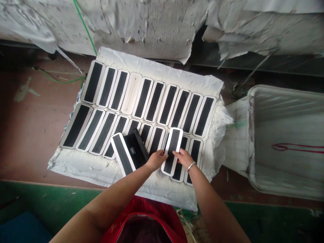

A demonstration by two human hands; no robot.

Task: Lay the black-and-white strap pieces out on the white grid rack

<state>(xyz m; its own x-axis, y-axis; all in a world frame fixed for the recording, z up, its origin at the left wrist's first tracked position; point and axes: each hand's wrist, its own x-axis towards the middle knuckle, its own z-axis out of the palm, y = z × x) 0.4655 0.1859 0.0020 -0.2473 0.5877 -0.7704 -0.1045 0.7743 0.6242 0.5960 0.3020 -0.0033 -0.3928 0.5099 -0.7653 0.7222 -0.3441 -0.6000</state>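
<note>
Between my two hands is a flat rounded rectangular panel (172,152), white-bordered with a black middle, tilted above the others. My left hand (156,160) grips its left edge, thumb near the face. On the right edge, my right hand (184,158) closes with thumb and fingers; that wrist wears a silver bracelet. Similar panels (165,104) lie in two slanting rows on a white, plastic-wrapped padded surface (88,165). One in the back row is a pale piece (131,92) without black. Left of my left hand, a black box-like piece (132,148) rests on the front row beside a slanted white-edged panel (123,152).
A large white plastic bin (253,141) stands at the right, with a red cord (298,147) in it. Torn whitish sheeting (152,27) hangs along the back. A green cord (84,27) runs down at the upper left. Reddish-brown tabletop (32,135) shows at the left.
</note>
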